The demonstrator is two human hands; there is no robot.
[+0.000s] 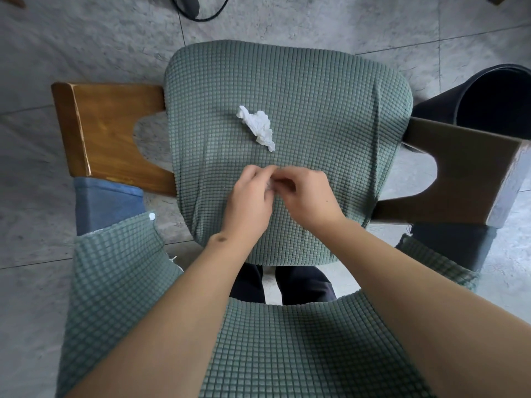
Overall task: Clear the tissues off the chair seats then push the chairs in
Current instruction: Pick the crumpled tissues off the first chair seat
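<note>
The green-covered chair back (287,354) lies closest, under both forearms. Beyond it the left hand (250,196) and right hand (304,193) meet over the chair seat (316,96), fingers curled narrow and pinching a small white scrap (270,185) between them; it is mostly hidden, probably a tissue. A crumpled tissue (258,126) lies on the seat just beyond the fingertips. A dark bin (494,96) stands well to the right of the right hand, past the wooden armrest (459,168). To do this well, I would pack the scrap into one hand, then lift the far tissue from above rather than dragging it across the fabric.
</note>
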